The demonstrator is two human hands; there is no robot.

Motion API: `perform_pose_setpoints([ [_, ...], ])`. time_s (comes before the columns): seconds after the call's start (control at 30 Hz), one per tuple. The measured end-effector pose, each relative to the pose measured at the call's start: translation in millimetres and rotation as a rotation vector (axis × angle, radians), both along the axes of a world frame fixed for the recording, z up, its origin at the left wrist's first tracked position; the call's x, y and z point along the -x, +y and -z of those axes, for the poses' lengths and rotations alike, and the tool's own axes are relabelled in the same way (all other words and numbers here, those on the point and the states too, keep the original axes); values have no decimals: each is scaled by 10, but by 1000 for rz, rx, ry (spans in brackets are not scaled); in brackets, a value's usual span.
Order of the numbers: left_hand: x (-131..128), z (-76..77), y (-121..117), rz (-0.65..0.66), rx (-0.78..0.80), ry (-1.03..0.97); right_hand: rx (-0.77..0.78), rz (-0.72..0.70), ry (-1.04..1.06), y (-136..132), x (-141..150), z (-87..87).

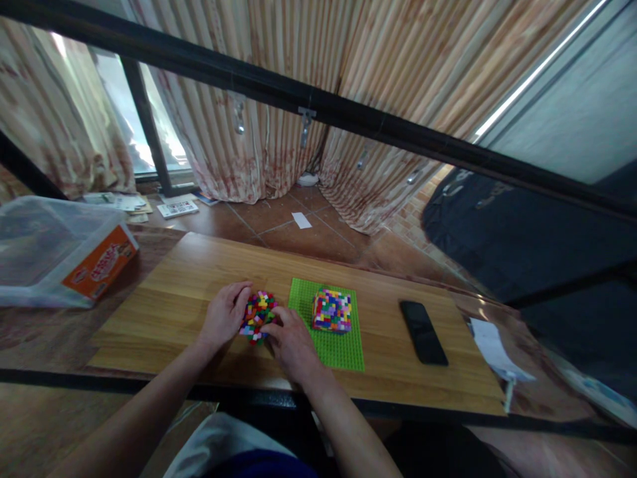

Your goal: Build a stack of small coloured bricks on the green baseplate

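Note:
A loose heap of small multicoloured building bricks [257, 312] lies on the wooden board between my two hands. My left hand [226, 315] rests at the heap's left side, its fingers stretched out along the edge. From the right, my right hand [293, 342] reaches to the heap with curled thumb and forefinger at the bricks; what they hold, if anything, is too small to tell. Just right of that hand is a green studded baseplate [343, 355]. On it stands a boxy block of many-coloured bricks [332, 310].
A black phone [423, 332] lies on the board's right part, with white papers [497, 348] beyond it. At the left stands a clear plastic tub [44, 245] with an orange label. A black metal bar [348, 113] crosses before the curtains [283, 79].

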State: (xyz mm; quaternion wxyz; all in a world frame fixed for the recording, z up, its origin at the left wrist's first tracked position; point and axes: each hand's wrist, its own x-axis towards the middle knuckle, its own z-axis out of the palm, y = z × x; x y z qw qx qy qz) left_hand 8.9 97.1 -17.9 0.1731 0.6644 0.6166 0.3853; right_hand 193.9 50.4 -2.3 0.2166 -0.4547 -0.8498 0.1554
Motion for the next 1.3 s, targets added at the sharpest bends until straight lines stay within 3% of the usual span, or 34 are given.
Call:
perform_pose_setpoints([
  [0.67,-5,-9,3,-4,-9,4,128,159,304,-96,48,-49],
  [1.0,3,4,6,0,-11,6,83,218,462,-97,61,-13],
  [1.3,-1,7,8,-9,1,4,66,266,445,-87,58,63],
])
